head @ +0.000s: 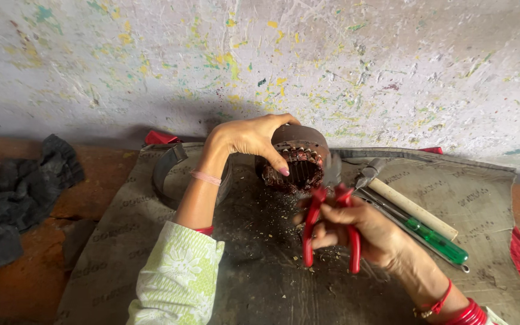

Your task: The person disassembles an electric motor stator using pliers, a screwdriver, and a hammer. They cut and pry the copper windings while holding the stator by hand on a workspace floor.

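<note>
My left hand (248, 137) is clamped over the top of the motor stator (296, 159), which stands on its edge on the grey mat (121, 241) by the wall. My right hand (362, 232) is closed on the red-handled pliers (331, 225), nose at the copper windings. Stator looks heavy and rigid; wires springy, sharp. Best held by the iron rim, not the coils.

A single head-worn camera looks forward and down from just above the person's own arms; it sits close to the grey mat (151, 241) on the floor, which fills the lower half; it faces a paint-flecked wall (332, 60) filling the upper half; no second view shares the scene.
</note>
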